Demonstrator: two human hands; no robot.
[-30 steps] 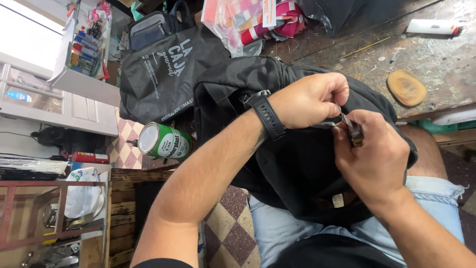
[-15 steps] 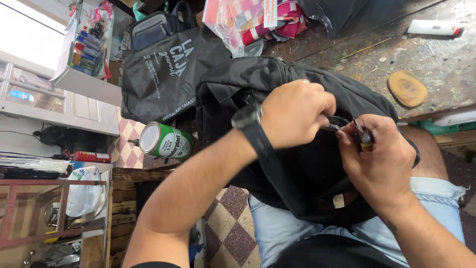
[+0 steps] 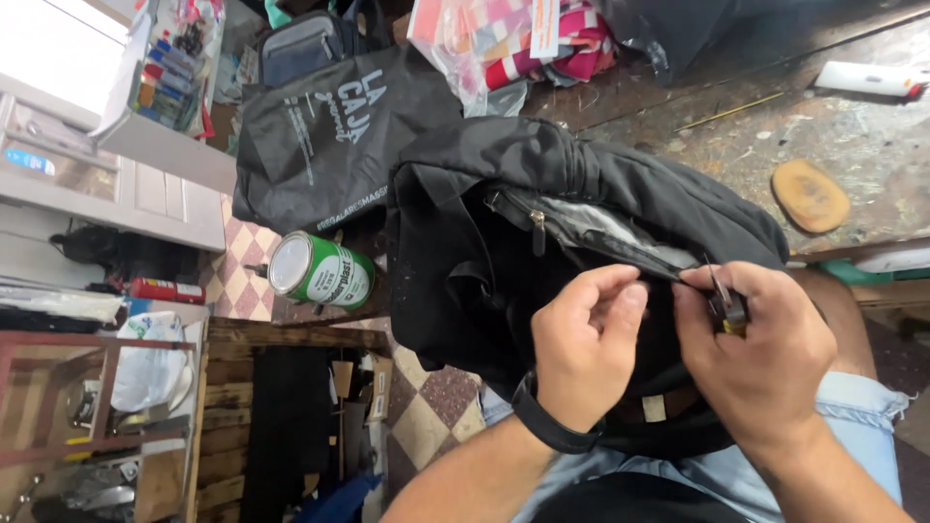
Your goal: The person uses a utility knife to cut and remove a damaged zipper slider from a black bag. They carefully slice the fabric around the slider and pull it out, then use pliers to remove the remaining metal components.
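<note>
Black backpack (image 3: 542, 252) on the person's lap, top leaning onto the counter (image 3: 775, 126) edge, directly under both hands. Left hand (image 3: 586, 353) curled, fingertips pinching the bag fabric just below the open zipper line; black watch (image 3: 547, 426) on that wrist. Right hand (image 3: 760, 358) just beside it, nearly touching, fingers closed on a small dark tool (image 3: 727, 305) at the zipper edge; can't tell exactly what the tool is. Zipper pull (image 3: 536, 230) hangs above and left of the left hand, grey lining visible in the gap. Beyond the right hand on the counter: flat brown oval piece (image 3: 809, 194), white tube (image 3: 867, 79) further off. Left of the left hand, on the checkered floor (image 3: 237, 276): green can (image 3: 320, 271) on its side, black tote (image 3: 329, 140) above it. Colourful plastic bags (image 3: 513, 44) beyond the backpack.
</note>
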